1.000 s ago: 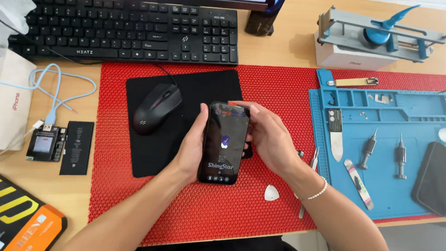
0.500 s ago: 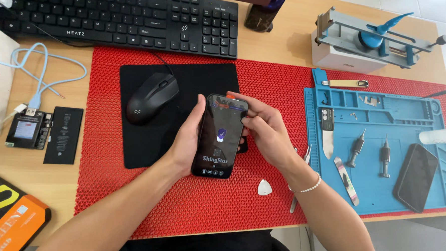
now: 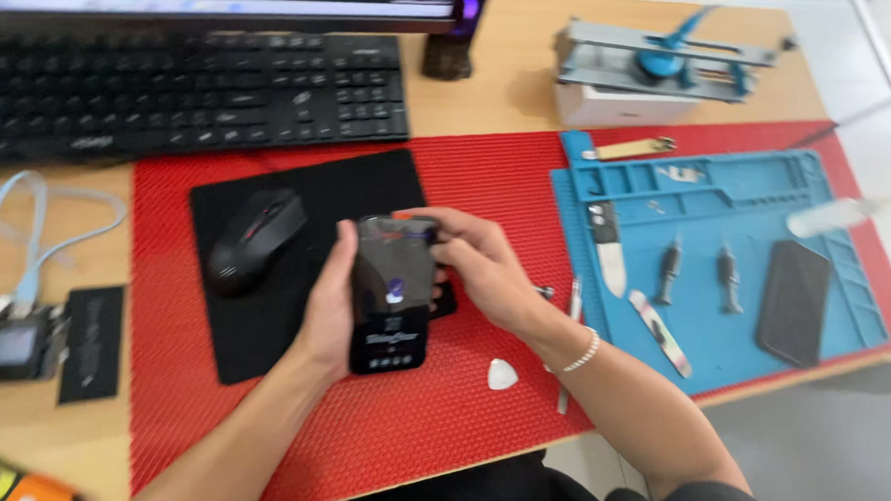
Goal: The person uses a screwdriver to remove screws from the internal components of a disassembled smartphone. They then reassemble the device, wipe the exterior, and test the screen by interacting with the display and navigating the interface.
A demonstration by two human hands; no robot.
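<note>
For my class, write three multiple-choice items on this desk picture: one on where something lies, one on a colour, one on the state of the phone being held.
1. Where does the computer mouse lie?
A. on the black mouse pad
B. on the blue work mat
C. on the keyboard

2. What colour is the large textured mat under the hands?
A. green
B. red
C. white

3. What state is the phone in?
A. lying face down on the desk
B. screen dark, in pieces
C. held up, screen lit

Answers: 1 A, the mouse sits on the pad left of the phone. 2 B, red shows all around the pad. 3 C, the left hand grips its side, the right hand its top edge, and the screen shows graphics.
</note>
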